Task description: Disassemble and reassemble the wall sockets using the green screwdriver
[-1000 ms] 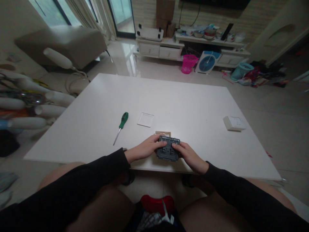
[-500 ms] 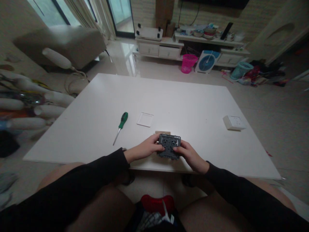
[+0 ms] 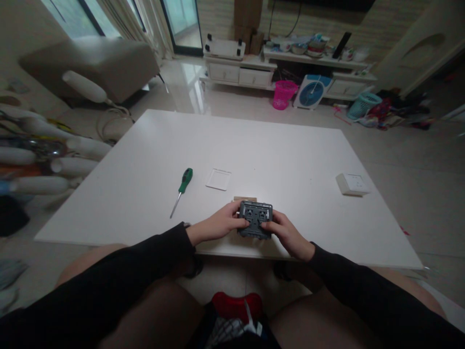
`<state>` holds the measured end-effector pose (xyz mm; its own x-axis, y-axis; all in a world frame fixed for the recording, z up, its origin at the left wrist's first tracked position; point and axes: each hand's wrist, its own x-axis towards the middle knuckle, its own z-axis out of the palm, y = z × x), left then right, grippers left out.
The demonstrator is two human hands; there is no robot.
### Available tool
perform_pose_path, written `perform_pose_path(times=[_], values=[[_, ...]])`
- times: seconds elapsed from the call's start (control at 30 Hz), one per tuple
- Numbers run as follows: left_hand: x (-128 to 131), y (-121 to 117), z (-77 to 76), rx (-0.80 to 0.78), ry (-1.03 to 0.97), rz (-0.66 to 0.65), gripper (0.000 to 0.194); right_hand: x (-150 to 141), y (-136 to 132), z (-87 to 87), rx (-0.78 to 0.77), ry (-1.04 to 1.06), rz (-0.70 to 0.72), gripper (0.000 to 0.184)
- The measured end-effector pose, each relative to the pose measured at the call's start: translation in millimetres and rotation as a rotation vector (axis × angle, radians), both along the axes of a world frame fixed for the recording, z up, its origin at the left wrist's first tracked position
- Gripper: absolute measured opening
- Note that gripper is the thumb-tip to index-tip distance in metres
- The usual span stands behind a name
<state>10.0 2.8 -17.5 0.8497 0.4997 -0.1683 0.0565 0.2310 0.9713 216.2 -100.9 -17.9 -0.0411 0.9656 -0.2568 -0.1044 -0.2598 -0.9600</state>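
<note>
Head view, screwdriver, pale square, white box, tan piece behind gray plate

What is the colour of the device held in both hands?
The device is dark grey, in the head view.

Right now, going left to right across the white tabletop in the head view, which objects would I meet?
Green-handled metal screwdriver → thin white square plate → dark grey rectangular panel → white box-shaped block.

screwdriver — left of module
</note>
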Motion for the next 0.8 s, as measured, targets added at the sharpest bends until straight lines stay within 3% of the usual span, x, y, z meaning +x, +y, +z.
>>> perform_pose_path(times=[0.8], values=[[0.4, -1.6, 2.8, -0.040, -0.010, 0.006, 0.065, 1.6, -0.2, 0.4, 0.039, -0.087, 0.033, 0.041]])
